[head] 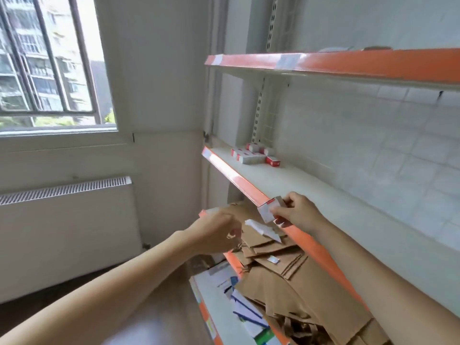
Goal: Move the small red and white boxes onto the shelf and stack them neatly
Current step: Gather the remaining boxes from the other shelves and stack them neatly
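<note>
My right hand (297, 211) pinches a small red and white box (270, 208) at the orange front edge of the middle shelf (311, 195). At the far left end of that shelf lie several red and white boxes (254, 155) in a loose cluster. My left hand (219, 232) hovers just left of the held box, below the shelf edge, fingers curled; whether it holds anything I cannot tell. A white folded paper or flattened box (263, 230) lies on the brown bags beneath.
An upper orange-edged shelf (348, 63) hangs overhead. The lower shelf holds brown paper bags (286, 277), and the bottom one holds papers and small packages (244, 310). A window (47, 63) and radiator (64, 230) are on the left wall.
</note>
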Motion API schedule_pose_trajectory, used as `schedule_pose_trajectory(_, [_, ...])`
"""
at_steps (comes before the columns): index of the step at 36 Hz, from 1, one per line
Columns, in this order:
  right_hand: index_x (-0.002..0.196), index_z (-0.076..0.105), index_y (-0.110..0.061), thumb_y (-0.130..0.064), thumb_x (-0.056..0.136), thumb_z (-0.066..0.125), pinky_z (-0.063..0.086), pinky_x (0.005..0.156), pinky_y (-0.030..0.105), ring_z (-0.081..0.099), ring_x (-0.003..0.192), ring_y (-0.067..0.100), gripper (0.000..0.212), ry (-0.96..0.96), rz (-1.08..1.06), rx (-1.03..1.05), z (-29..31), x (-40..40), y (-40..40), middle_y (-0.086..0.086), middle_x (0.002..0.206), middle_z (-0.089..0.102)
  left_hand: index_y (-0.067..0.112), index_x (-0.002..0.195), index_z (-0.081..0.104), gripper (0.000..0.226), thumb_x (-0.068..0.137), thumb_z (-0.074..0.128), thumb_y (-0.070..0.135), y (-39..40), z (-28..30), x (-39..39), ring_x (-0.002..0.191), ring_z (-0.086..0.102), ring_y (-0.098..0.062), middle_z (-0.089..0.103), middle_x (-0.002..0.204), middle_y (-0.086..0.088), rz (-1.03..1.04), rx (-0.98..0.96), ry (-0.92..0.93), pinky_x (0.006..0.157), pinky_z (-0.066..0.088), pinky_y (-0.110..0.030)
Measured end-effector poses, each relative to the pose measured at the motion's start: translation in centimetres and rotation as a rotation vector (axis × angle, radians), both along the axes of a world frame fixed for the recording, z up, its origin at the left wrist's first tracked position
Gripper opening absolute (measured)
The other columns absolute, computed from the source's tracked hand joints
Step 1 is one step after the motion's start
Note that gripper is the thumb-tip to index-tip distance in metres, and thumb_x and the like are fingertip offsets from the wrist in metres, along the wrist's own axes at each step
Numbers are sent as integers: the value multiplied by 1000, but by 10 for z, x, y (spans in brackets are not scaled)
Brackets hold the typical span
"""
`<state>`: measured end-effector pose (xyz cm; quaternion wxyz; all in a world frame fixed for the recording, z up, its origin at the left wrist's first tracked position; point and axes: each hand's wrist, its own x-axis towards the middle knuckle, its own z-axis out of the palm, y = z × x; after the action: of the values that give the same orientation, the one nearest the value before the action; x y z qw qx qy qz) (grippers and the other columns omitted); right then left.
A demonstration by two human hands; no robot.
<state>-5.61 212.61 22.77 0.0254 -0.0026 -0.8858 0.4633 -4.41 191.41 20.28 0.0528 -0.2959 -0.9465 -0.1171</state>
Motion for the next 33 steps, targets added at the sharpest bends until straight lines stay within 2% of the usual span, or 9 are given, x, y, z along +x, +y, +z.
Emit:
schedule_pose_trajectory(4, [97, 57, -4, -13, 82, 64, 40, 43, 7, 58, 60, 7, 19, 5, 33, 23, -7, -48, -51, 5, 85, 61, 18, 101, 66, 20, 93, 51, 29, -44, 8, -34, 87, 56, -12, 61, 103, 3, 35, 43, 40, 65, 39, -22])
schedule_pose_trajectory(9, [92, 56, -8, -15, 83, 63, 36, 39, 6, 55, 61, 7, 13, 18, 56, 38, -11, -88, -81, 1, 78, 59, 17, 101, 67, 20, 93, 51, 26, -71, 7, -74, 81, 50, -7, 60, 101, 3, 45, 109, 59, 58, 35, -15])
schedule_pose_trajectory(11, [90, 56, -10, -18, 83, 63, 44, 49, 10, 59, 66, 10, 12, 12, 50, 36, -11, -104, -82, 4, 82, 62, 17, 99, 67, 19, 93, 51, 26, -70, 6, -92, 83, 53, -9, 61, 100, 3, 35, 112, 64, 60, 38, -15])
schedule_pose_trajectory(15, [88, 56, -15, -25, 77, 65, 57, 78, 40, 66, 85, 23, 17, -9, 10, 1, -16, -142, -69, 6, 92, 65, 15, 99, 66, 18, 93, 53, 26, -58, 6, -134, 89, 58, -13, 61, 99, 2, -3, 112, 55, 69, 45, -23])
schedule_pose_trajectory(19, [82, 53, -14, -20, 80, 64, 58, 78, 40, 69, 82, 24, 13, 1, -54, -73, -21, -178, -51, 7, 94, 65, 16, 99, 66, 17, 92, 54, 25, -42, 2, -176, 88, 59, -14, 62, 98, 3, -33, 110, 50, 72, 49, -25])
schedule_pose_trajectory(23, [75, 44, -14, -14, 79, 62, 55, 84, 43, 70, 79, 25, 18, 2, -140, -96, -22, -219, -25, 2, 82, 56, 15, 98, 66, 16, 91, 54, 24, -24, 4, -223, 89, 59, -14, 62, 101, 1, -70, 81, 37, 76, 52, -29])
schedule_pose_trajectory(26, [75, 45, -16, -13, 80, 64, 51, 76, 35, 66, 80, 28, 20, 70, -212, -33, -23, -254, -1, -1, 76, 57, 16, 100, 67, 17, 92, 54, 23, -8, 8, -260, 89, 58, -14, 63, 103, 1, -78, 102, 50, 78, 51, -30])
schedule_pose_trajectory(29, [82, 51, -11, -19, 81, 66, 34, 64, 30, 56, 83, 25, 17, 108, -261, 120, -35, -273, 17, 4, 85, 62, 15, 98, 67, 16, 90, 54, 19, 7, 3, -286, 87, 59, -14, 63, 101, -1, -117, 140, 36, 78, 51, -31])
schedule_pose_trajectory(33, [92, 56, -9, -24, 81, 67, 38, 65, 29, 57, 85, 22, 22, -14, -270, 132, -63, -277, 37, 4, 90, 64, 13, 101, 66, 17, 91, 55, 20, 23, -6, -313, 88, 60, -15, 62, 103, -2, -173, 137, -10, 78, 51, -31])
